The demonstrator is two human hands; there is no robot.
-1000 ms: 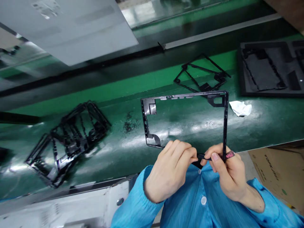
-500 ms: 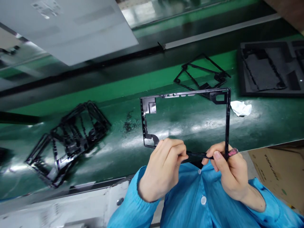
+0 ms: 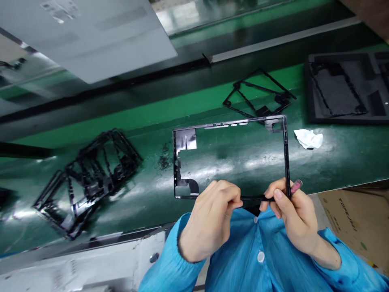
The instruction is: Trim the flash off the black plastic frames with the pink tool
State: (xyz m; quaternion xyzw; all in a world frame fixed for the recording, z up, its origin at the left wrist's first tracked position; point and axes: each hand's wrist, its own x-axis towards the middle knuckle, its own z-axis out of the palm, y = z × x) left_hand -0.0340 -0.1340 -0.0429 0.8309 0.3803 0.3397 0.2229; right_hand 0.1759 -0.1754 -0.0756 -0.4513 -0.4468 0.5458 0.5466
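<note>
A thin black rectangular plastic frame (image 3: 286,150) is held up over the green bench, its long side level with my chest. My left hand (image 3: 212,215) is closed around the middle of its near edge, fingertips pinching the rim. With thumb and fingers, my right hand (image 3: 293,215) grips the near right corner. A small clear-and-pink piece (image 3: 296,186) sticks out by the right index finger; what it belongs to is hidden. Dark flat panels show in the frame's left corners.
On the left of the green bench (image 3: 152,170) lies a pile of black frames (image 3: 103,162). Another black frame (image 3: 261,95) rests behind. A black foam tray (image 3: 334,120) and crumpled white tissue (image 3: 308,138) are at right. A cardboard box (image 3: 355,219) stands below the bench edge.
The held frame has shifted slightly left and tilted flatter to view, its left end dropping a little. Both hands keep their grip in nearly the same place.
</note>
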